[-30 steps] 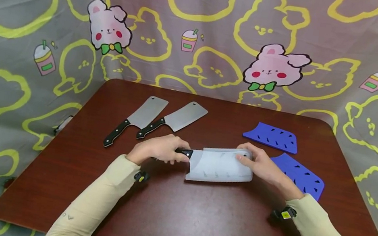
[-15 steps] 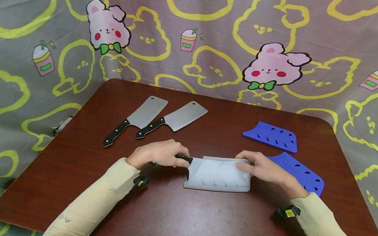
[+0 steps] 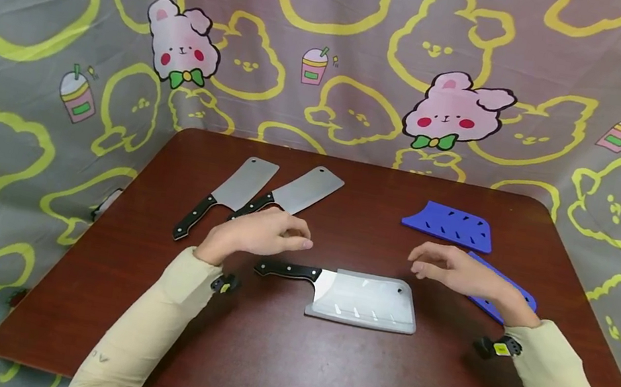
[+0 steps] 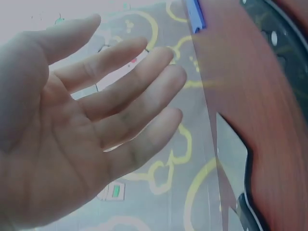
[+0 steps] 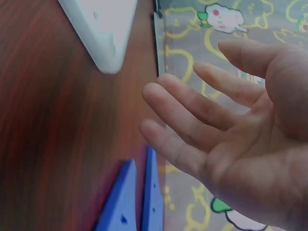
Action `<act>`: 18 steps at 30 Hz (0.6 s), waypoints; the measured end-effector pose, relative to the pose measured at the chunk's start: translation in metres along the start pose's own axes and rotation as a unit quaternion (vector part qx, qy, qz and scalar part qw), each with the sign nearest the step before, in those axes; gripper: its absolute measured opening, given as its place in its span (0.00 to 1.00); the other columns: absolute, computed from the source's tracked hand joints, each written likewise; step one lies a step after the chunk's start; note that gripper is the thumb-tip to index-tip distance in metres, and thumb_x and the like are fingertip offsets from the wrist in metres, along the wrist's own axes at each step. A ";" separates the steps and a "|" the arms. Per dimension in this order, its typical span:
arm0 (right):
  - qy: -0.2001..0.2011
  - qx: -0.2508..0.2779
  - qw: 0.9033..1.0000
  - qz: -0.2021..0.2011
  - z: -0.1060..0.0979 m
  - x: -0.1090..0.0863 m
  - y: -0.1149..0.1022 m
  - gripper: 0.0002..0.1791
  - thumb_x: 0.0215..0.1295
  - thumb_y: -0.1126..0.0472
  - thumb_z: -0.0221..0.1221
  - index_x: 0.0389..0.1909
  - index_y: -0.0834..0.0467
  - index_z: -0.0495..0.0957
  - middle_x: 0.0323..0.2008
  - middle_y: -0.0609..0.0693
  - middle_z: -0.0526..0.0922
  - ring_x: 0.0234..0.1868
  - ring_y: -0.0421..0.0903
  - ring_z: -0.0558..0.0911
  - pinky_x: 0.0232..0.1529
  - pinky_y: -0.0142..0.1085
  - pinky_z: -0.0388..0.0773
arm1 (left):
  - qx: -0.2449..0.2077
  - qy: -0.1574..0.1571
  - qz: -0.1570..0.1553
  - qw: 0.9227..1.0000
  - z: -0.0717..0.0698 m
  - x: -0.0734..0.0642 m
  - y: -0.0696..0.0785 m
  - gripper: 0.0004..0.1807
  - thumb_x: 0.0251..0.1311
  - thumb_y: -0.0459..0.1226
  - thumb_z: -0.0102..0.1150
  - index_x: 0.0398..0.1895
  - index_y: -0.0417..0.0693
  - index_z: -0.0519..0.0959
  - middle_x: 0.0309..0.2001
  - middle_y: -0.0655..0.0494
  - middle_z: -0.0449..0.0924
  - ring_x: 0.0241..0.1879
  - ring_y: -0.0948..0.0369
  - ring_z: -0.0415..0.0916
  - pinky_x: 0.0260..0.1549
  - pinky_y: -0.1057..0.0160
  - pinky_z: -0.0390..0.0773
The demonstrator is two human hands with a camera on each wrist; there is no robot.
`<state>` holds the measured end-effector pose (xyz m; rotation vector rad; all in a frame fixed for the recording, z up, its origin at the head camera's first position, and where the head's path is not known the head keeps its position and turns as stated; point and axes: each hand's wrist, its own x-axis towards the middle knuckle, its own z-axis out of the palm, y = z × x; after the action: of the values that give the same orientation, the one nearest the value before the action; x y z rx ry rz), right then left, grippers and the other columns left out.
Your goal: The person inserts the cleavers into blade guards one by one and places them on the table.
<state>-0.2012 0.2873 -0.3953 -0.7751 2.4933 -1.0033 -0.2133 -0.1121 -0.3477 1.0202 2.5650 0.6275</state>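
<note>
A cleaver (image 3: 289, 271) lies across the middle of the table, its black handle to the left and its blade inside a translucent white blade guard (image 3: 366, 302). Just above and behind the handle hovers my left hand (image 3: 259, 231), empty, with relaxed fingers; the left wrist view shows its bare palm (image 4: 57, 139). Off the blade guard's right end, my right hand (image 3: 458, 270) is raised and holds nothing, its fingers loosely bent. In the right wrist view a corner of the white guard (image 5: 108, 38) shows apart from the fingers (image 5: 178, 115).
Two bare cleavers, a left one (image 3: 245, 184) and a right one (image 3: 311, 190), lie at the back left. On the right side are two blue blade guards, one farther back (image 3: 450, 225) and one (image 3: 504, 286) partly hidden behind my right hand. A patterned curtain (image 3: 368, 48) surrounds the brown table (image 3: 344, 372).
The sheathed cleaver was lowered onto the table and let go. My left hand has moved up and left off the handle, my right hand to the right off the guard.
</note>
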 end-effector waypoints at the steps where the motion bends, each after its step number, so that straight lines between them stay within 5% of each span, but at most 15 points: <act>1: 0.001 0.001 1.000 0.005 -0.002 -0.003 0.001 0.15 0.71 0.56 0.57 0.53 0.58 0.75 0.44 0.54 0.84 0.43 0.52 0.83 0.44 0.38 0.81 | 0.000 0.007 -0.003 1.000 -0.002 0.000 -0.001 0.14 0.71 0.48 0.53 0.50 0.54 0.82 0.41 0.61 0.85 0.35 0.64 0.78 0.38 0.63 0.76; 12: 0.033 -0.041 0.998 0.037 -0.021 -0.020 0.011 0.15 0.71 0.56 0.57 0.54 0.58 0.75 0.45 0.54 0.84 0.44 0.49 0.83 0.42 0.35 0.80 | -0.003 0.069 -0.036 0.997 -0.021 0.007 -0.026 0.15 0.72 0.46 0.51 0.50 0.49 0.82 0.45 0.54 0.85 0.39 0.60 0.78 0.43 0.57 0.76; 18: 0.065 -0.094 0.992 0.061 -0.024 -0.028 0.022 0.15 0.71 0.54 0.57 0.53 0.57 0.76 0.48 0.54 0.84 0.49 0.51 0.81 0.46 0.47 0.79 | -0.009 0.102 -0.082 0.991 -0.020 0.011 -0.048 0.15 0.73 0.43 0.50 0.52 0.47 0.81 0.45 0.51 0.84 0.40 0.57 0.79 0.42 0.56 0.77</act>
<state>-0.1989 0.3304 -0.3917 -0.6192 2.7401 -0.8100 -0.2568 -0.1411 -0.3563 0.7641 2.7773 0.7430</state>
